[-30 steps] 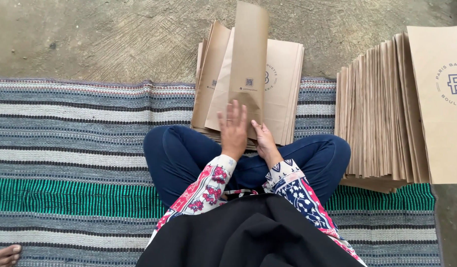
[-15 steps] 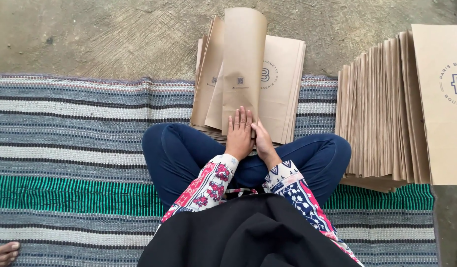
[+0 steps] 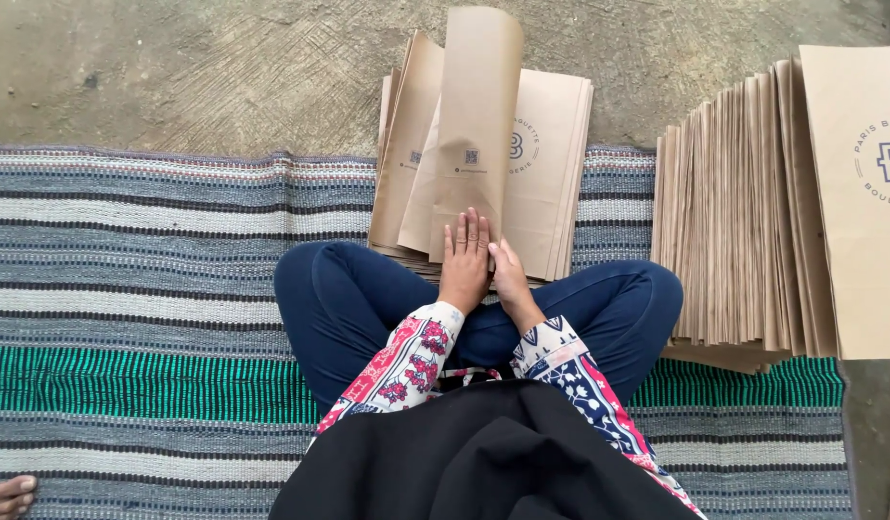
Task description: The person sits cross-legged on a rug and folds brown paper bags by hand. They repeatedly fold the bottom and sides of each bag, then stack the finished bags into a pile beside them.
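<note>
I see the left hand (image 3: 466, 258) and right hand (image 3: 510, 279), fingers flat and together, pressing the folded brown paper bag (image 3: 474, 125) just ahead. I judge it light, thin, easily creased; grip its side edges.

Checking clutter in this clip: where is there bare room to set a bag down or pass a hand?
Free: the striped mat left of the knees, and the concrete floor beyond it. A narrow strip runs between the folded bag pile and the big stack of bags. Crowded: in front of the legs, where left hand and right hand press the upright bag.
</note>
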